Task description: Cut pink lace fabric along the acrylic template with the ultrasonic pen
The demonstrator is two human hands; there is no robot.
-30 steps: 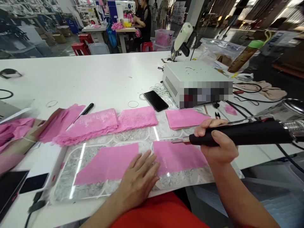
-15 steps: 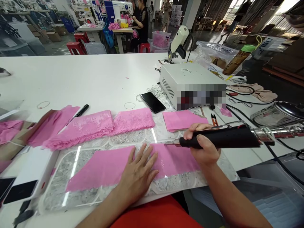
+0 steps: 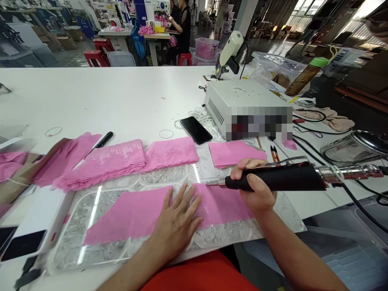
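My left hand lies flat with its fingers spread, pressing on a long pink fabric piece. In my right hand is a corded black-handled tool with a narrow metal tip. The tip points left and is at the fabric's upper edge, just right of my left fingertips; whether it touches cannot be made out. Under the fabric is a clear-covered, grey-patterned mat. Beyond it lie stacked pink lace pieces, a smaller lace stack and a folded pink fabric stack.
A grey metal box stands at the back right, with a black phone beside it. Cables and a glass jar are at the right. A black pen touches the pink cloth at left. A person sits at a sewing machine beyond.
My right hand has shifted the tool slightly left along the fabric's upper edge, its tip now closer to my left fingers. My left hand stays flat in place.
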